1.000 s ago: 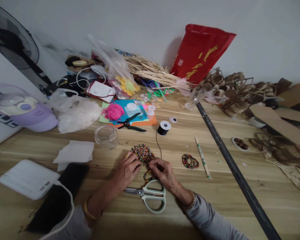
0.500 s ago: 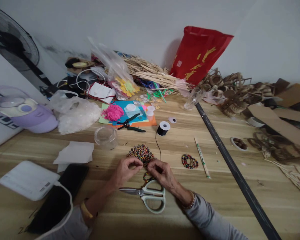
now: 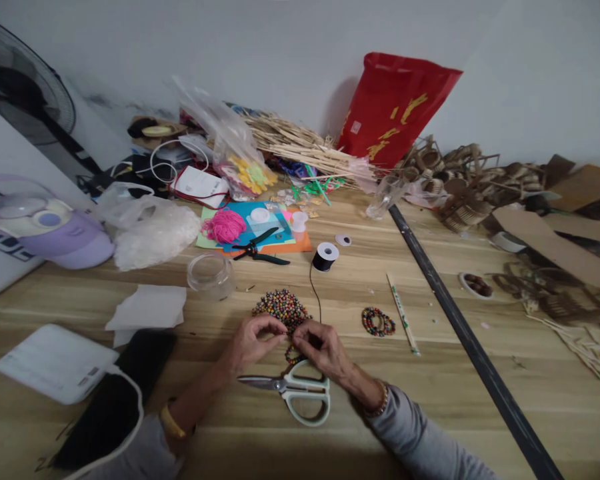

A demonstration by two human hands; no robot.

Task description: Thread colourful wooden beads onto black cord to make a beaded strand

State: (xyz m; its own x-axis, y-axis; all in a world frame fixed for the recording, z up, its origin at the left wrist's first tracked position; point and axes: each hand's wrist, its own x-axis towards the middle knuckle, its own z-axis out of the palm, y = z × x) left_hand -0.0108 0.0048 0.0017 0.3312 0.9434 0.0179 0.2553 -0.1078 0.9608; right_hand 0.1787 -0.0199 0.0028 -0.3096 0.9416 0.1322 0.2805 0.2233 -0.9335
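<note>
Near the middle of the frame, the right hand (image 3: 325,347) has thumb and forefinger pinched together on the end of a short string of beads (image 3: 293,355), which hangs just under the fingertips. Facing it, the left hand (image 3: 255,340) curves thumb and forefinger toward each other, the tips close together; whether a bead sits between them is too small to tell. Right behind the fingers lies a loose pile of beads (image 3: 283,308) in mixed colours. A black cord (image 3: 315,289) runs down from a spool (image 3: 326,257) above the pile and passes out of sight behind the right hand. Just below the hands, scissors (image 3: 282,385) with pale handles lie on the wooden table (image 3: 220,433), blades toward the left. Right of centre, a coil of beads (image 3: 367,322) rests beside a slim wrapped stick (image 3: 403,315). Left of the pile stands a clear jar (image 3: 211,277); above it, black-handled clippers (image 3: 253,249) and a pink ball of yarn (image 3: 225,227) rest on coloured sheets. At lower left, a white box-shaped device (image 3: 55,363) with a cable overlaps a dark flat object (image 3: 110,407). A purple cap (image 3: 80,240) is at the left edge, a red bag (image 3: 397,110) leans at upper right, and small woven baskets (image 3: 463,210) crowd the right side.
</note>
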